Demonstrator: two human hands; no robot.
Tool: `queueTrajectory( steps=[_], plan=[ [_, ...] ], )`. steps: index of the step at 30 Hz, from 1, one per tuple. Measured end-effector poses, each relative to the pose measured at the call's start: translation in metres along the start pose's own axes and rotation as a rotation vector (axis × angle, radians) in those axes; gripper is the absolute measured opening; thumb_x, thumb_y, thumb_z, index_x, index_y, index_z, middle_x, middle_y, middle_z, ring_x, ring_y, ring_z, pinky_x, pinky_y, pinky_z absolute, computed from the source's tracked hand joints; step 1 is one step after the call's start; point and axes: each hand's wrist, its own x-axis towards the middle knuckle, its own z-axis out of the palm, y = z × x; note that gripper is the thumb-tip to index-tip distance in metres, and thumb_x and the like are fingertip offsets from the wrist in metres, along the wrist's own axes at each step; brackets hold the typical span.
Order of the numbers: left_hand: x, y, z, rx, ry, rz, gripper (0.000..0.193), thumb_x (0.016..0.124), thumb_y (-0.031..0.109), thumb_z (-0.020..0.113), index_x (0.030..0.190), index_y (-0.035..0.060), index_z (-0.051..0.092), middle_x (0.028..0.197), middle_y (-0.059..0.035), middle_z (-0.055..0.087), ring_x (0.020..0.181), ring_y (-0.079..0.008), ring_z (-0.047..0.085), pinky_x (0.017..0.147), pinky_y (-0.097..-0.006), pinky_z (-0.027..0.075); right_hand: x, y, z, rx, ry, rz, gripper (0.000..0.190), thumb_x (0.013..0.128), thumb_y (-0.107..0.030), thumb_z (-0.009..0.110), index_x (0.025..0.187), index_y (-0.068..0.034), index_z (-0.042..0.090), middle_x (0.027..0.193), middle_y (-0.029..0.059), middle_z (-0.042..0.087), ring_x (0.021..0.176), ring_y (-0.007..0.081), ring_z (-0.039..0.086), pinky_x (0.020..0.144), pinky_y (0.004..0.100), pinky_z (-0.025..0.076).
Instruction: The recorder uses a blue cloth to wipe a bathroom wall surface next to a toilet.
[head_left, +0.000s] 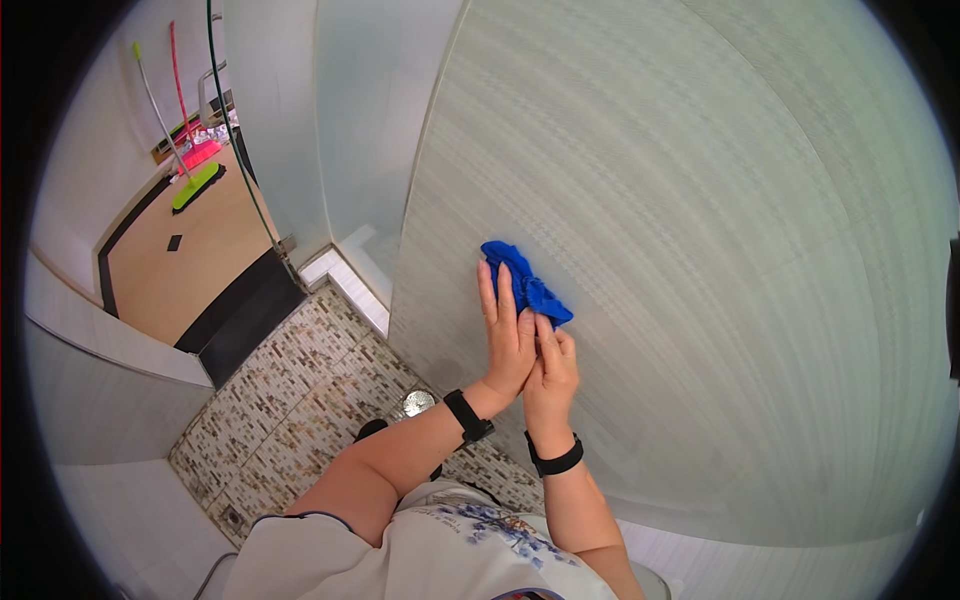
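A crumpled blue cloth (534, 289) lies against the pale, streaky-patterned wall panel (645, 225). My left hand (510, 337) rests on its lower left part, two fingers stretched up along its edge. Just right of it, my right hand (553, 367) has its fingers bent at the cloth's lower edge and touches my left hand; how firmly it grips the cloth is hard to tell. Both wrists wear black straps.
Patterned mosaic floor (300, 390) with a round metal drain (418, 403) lies below. A glass door edge (234, 142) and a dark threshold (255, 322) are at the left. Beyond them stand a green broom (196, 187) and a pink broom (199, 154).
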Motion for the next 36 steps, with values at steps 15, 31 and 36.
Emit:
queueTrajectory(
  steps=[15, 31, 36],
  plan=[
    [-0.030, -0.060, -0.023, -0.010, -0.095, -0.389, 0.058, 0.096, 0.023, 0.031, 0.144, 0.0023, 0.007, 0.149, -0.0228, -0.006, 0.137, -0.0410, 0.006, 0.110, -0.0451, 0.017, -0.022, 0.042, 0.053, 0.024, -0.186, 0.141, 0.037, 0.083, 0.007, 0.050, 0.117, -0.007, 0.058, 0.095, 0.0143, 0.055, 0.084, 0.0269, 0.056, 0.074, 0.0335, 0.046],
    [0.039, -0.023, -0.031, 0.043, -0.048, -0.006, 0.054, 0.096, 0.021, 0.031, 0.144, 0.0007, 0.016, 0.149, -0.0235, -0.004, 0.138, -0.0388, 0.005, 0.109, -0.0461, 0.014, 0.023, -0.011, 0.045, 0.019, -0.007, -0.033, 0.040, 0.084, 0.007, 0.049, 0.122, -0.005, 0.054, 0.103, 0.0153, 0.056, 0.092, 0.0283, 0.057, 0.077, 0.0327, 0.047],
    [0.024, -0.054, -0.036, 0.038, -0.029, -0.138, 0.056, 0.096, 0.024, 0.027, 0.145, 0.0028, 0.008, 0.149, -0.0220, -0.007, 0.137, -0.0378, 0.006, 0.109, -0.0452, 0.015, 0.013, 0.009, 0.068, 0.045, -0.100, 0.022, 0.040, 0.082, 0.007, 0.050, 0.120, -0.005, 0.056, 0.100, 0.0161, 0.057, 0.089, 0.0295, 0.058, 0.076, 0.0345, 0.047]
  ],
)
